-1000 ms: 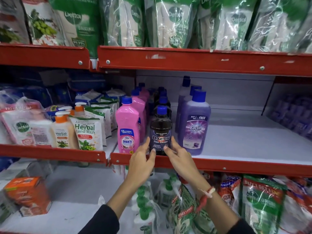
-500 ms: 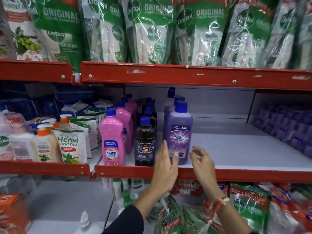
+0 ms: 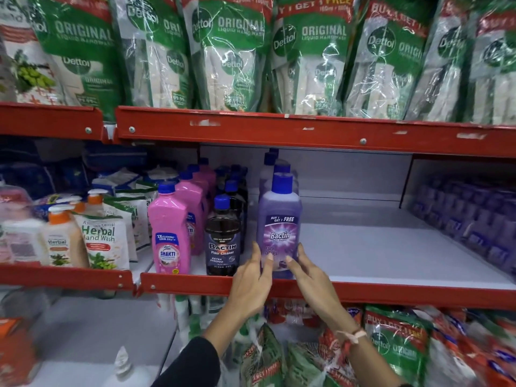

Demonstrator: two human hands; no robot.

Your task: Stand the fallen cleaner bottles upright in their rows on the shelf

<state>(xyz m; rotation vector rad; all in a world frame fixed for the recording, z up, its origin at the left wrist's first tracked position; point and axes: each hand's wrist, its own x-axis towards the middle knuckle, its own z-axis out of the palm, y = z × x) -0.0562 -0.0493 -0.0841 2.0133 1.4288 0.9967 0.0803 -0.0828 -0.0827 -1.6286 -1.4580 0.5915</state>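
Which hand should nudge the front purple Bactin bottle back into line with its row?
Probably the left hand: its fingers already rest on the purple Bactin bottle front, while the right hand reaches only its lower right corner.

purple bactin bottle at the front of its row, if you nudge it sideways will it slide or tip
The purple Bactin bottle looks tall and narrow, so a high push may well tip it; low contact, where the left hand and right hand sit, probably slides it. It appears full, so likely heavy. The shelf to its right is bare, so nothing would catch it.
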